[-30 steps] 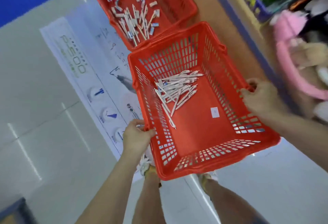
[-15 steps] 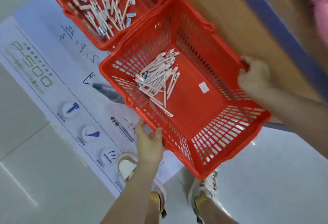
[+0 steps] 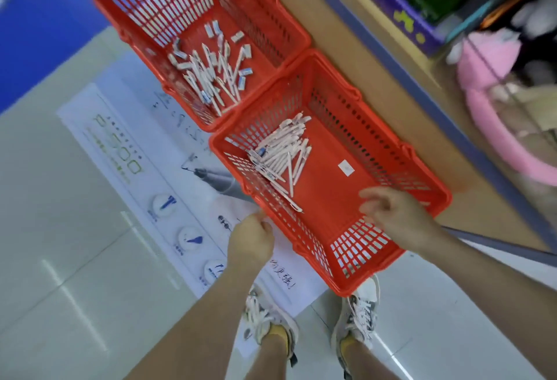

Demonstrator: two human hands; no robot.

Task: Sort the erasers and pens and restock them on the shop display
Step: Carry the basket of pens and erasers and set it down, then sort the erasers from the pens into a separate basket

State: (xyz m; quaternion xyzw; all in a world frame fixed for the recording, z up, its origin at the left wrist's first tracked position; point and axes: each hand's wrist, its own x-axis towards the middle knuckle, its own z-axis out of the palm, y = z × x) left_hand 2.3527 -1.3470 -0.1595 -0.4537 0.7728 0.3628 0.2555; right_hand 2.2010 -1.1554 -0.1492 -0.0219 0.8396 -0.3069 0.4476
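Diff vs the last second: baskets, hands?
The near basket went down onto the floor beside the far basket. The right hand let go of its rim and hovers open; the left hand looks just off the other rim. Pens stayed piled inside.

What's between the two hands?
In the head view, the near basket's front corner sits between the left hand and right hand. Its pens lie farther back.
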